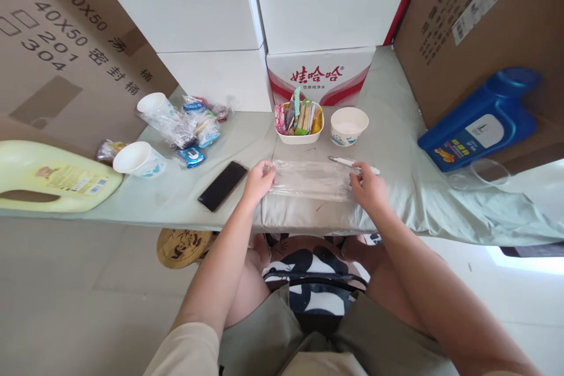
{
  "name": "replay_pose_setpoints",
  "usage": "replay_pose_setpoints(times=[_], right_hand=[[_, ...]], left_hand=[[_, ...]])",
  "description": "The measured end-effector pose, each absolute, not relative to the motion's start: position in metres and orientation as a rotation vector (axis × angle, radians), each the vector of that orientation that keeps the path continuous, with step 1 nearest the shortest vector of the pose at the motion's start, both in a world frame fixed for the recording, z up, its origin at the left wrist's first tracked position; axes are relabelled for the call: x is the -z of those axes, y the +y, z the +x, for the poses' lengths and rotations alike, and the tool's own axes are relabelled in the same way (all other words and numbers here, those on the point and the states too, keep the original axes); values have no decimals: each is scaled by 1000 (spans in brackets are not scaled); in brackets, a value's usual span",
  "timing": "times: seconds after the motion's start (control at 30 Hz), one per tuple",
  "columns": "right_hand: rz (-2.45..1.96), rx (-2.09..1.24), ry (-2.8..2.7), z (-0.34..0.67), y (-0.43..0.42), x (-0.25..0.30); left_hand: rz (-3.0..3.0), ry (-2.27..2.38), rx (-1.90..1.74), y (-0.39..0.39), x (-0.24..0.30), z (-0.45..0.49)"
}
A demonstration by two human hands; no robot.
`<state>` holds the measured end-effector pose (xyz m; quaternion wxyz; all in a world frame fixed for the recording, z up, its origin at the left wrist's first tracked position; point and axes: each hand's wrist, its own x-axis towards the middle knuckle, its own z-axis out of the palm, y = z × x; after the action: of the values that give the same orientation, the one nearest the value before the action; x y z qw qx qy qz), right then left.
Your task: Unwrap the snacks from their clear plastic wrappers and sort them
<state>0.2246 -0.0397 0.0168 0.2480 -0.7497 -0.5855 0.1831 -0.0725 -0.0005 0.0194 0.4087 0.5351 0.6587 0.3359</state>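
Note:
A clear plastic bag [311, 179] lies stretched flat on the cloth-covered table between my two hands. My left hand [261, 180] pinches its left end, fingers closed. At the right end, my right hand [369, 185] has its fingers closed on the bag's edge. Just behind the right fingers lies a white pen-like tool [352, 163] with a thin metal-looking tip, partly covered by the hand. A dark phone [222, 185] rests left of my left hand. Beyond the bag stand an oval white tub [299, 138] of small packets and a white paper bowl [349, 127].
On the left are two paper cups [138, 160], wrapped snacks [198, 123] and a yellow jug [57, 176]. A blue bottle [480, 120] and a clear cup [489, 173] are at right. White boxes [211, 6] and cartons [476, 41] wall the back and sides.

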Motion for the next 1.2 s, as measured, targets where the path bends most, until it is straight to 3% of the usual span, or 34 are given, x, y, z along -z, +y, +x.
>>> replay_pose_setpoints(times=[0.37,0.5,0.7,0.83,0.93,1.1,1.2], right_hand=[[-2105,-240,-1900,220,-49,-17],[-2020,-149,-2076,218,-59,-19],[-1903,-532,-2393,223,-86,-23],[-1710,-665,-2164,224,-76,-31],[-1583,-699,-2032,218,-57,-35],[-1500,-1120,-2005,204,-48,-37],[-1374,-1318,-1628,200,-52,-40]], left_hand=[[1719,2034,-832,20,-19,-64],[1872,1864,-894,30,-17,-52],[1999,1517,-606,33,-17,-30],[1920,1345,-613,26,-18,-20],[1801,1222,-671,16,-24,-18],[1699,1140,-965,3,-42,-36],[1392,1212,-1208,-3,-47,-41]])
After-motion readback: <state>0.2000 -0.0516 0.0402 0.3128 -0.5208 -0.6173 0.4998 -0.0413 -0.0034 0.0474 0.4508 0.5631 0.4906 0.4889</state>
